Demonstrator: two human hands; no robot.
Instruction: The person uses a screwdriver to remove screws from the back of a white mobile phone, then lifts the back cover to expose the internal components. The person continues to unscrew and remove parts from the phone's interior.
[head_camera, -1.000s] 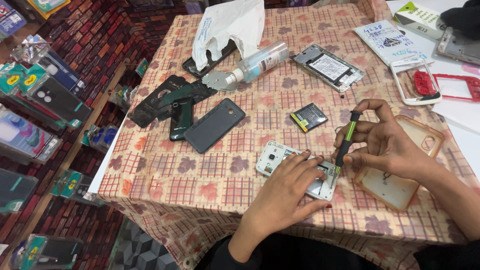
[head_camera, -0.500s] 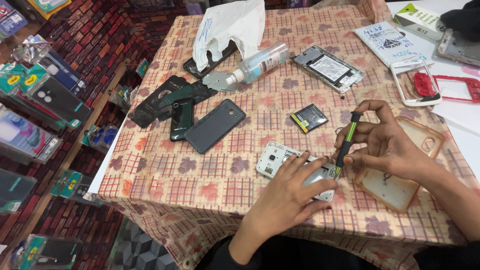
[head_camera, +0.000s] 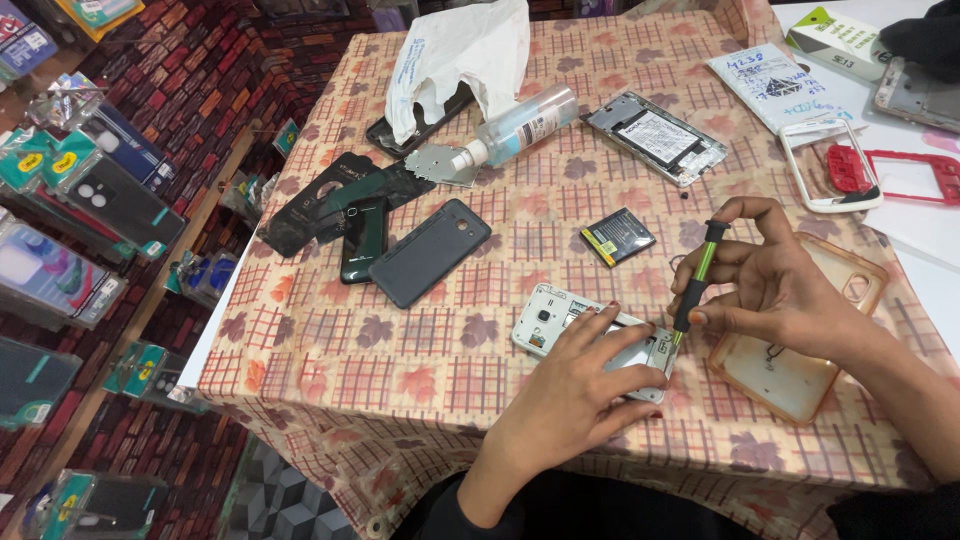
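An opened white phone (head_camera: 552, 318) lies flat near the front of the checked tablecloth (head_camera: 420, 350). My left hand (head_camera: 580, 385) presses down on it, fingers spread over its right half. My right hand (head_camera: 775, 285) grips a small green-and-black screwdriver (head_camera: 696, 280) upright, its tip at the phone's right edge. A loose black battery (head_camera: 618, 236) lies just behind the phone. A clear phone case (head_camera: 800, 350) sits under my right wrist.
A dark grey back cover (head_camera: 430, 252), a green phone (head_camera: 364, 238) and black cases lie at the left. A spray bottle (head_camera: 515, 128), a white plastic bag (head_camera: 455, 50) and another opened phone (head_camera: 655, 138) are at the back. White and red frames (head_camera: 880, 175) lie at the right.
My left hand's fingers have shifted slightly over the white phone. The screwdriver stays at the phone's right edge, nearly unmoved.
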